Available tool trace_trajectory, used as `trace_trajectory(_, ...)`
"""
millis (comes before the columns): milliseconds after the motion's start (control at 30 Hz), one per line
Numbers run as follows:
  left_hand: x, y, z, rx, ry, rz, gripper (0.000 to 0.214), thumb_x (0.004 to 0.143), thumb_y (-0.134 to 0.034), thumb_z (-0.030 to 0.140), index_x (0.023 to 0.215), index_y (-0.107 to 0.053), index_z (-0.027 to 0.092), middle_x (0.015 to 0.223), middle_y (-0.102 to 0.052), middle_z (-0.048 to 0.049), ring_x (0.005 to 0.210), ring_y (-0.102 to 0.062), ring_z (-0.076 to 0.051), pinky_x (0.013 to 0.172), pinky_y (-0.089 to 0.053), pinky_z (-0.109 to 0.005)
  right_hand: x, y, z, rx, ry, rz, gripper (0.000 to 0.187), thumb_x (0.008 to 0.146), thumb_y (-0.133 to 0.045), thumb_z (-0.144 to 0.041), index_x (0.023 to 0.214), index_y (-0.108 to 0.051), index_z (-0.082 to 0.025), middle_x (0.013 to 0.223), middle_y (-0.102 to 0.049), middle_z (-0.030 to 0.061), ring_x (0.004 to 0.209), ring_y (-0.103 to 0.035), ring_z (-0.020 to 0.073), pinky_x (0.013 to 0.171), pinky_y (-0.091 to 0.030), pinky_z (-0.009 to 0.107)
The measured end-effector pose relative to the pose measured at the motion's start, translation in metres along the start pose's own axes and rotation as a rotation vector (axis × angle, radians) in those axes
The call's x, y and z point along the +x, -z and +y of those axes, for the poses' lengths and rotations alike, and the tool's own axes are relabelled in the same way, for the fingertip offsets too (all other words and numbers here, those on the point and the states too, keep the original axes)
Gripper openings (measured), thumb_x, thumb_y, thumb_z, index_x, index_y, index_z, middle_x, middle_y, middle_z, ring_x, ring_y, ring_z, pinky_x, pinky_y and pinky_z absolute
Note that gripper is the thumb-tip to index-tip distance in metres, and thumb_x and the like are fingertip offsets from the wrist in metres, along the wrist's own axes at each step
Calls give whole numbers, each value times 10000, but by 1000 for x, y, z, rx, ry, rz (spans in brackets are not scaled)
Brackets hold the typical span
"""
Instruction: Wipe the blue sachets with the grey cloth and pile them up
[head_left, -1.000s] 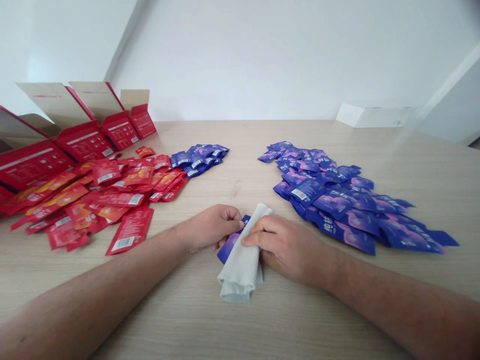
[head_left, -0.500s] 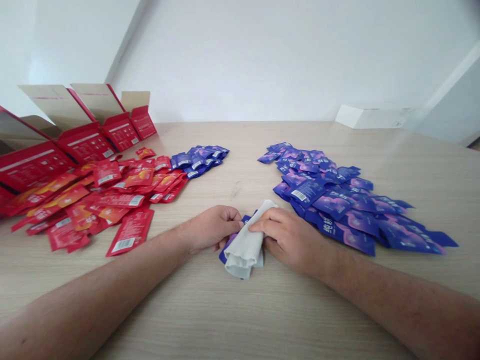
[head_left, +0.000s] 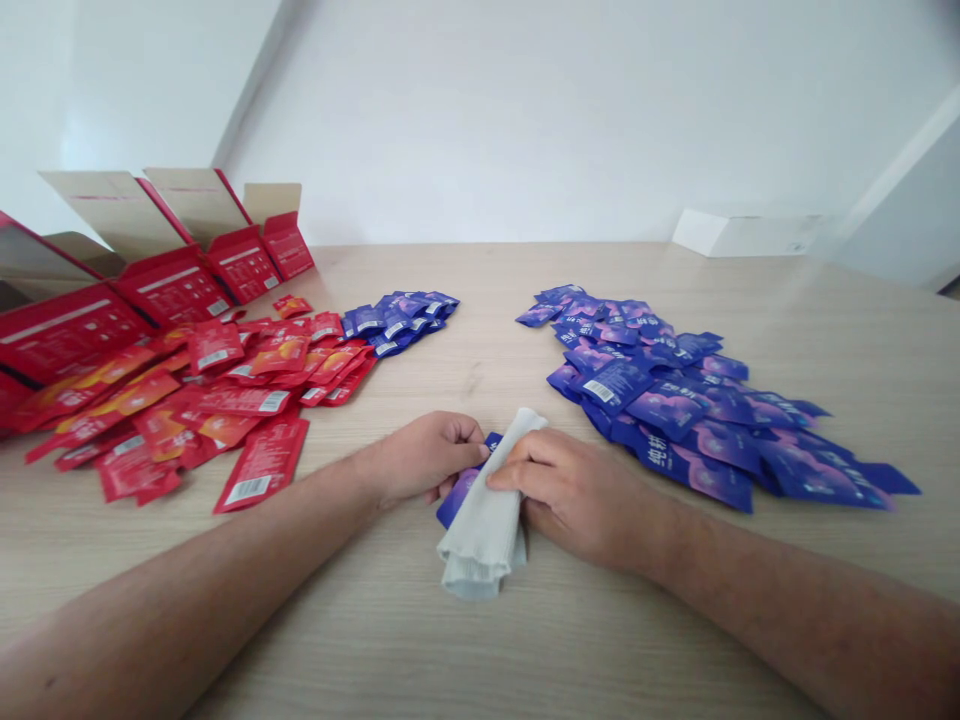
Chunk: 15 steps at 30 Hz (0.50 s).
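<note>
My left hand (head_left: 424, 458) pinches the upper edge of a purple sachet (head_left: 457, 496) that lies flat on the wooden table (head_left: 480, 620). A folded pale grey cloth (head_left: 484, 525) covers most of that sachet, and my right hand (head_left: 574, 487) is closed on the cloth and presses it down. Only a corner and one side strip of the sachet show. Both hands meet near the table's middle, close to me.
A large heap of purple sachets (head_left: 697, 410) spreads to the right. Red sachets (head_left: 195, 400) lie scattered on the left before several open red cartons (head_left: 172, 280). A small stack of purple sachets (head_left: 397, 318) sits behind them. A white box (head_left: 739, 232) stands far right.
My right hand slid the cloth away from me over the sachet, then drew it back toward me. The left hand stayed in place, holding the sachet.
</note>
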<state>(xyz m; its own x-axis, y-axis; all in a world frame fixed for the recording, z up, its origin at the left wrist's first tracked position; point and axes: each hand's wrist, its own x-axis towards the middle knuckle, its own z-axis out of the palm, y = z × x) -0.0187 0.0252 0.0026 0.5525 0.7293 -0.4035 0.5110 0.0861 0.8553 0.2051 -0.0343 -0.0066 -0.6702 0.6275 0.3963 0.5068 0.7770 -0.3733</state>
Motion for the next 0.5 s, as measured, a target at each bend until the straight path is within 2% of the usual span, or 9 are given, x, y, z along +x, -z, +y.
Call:
trace_trajectory(233,1,0,-1,2,19,4,288,851,-585,471,808,-570,187,497,-523,61,359,-448,-71,331,-325,-156,0,-2,5,-35,-84,51,353,874,-572,-43,1171,-679,-202,1068,-659,77,1017,-611,220,939,-512,400)
trace_trajectory(400,1,0,-1,-9,1,2,306,837,-606,485,791,-560,186,501,-515,66,368,-456,-68,344,-343,-156,1,-1,-1,-10,-5,-23,354,867,-586,-43,1168,-685,-202,1075,-667,69,994,-610,210,911,-515,362)
trace_trajectory(500,1,0,-1,-5,5,-1,292,844,-594,474,798,-566,187,502,-519,63,365,-451,-69,339,-334,-156,0,-1,2,-23,-63,0,359,875,-577,-43,1181,-675,-202,1091,-659,72,1024,-601,219,942,-505,384)
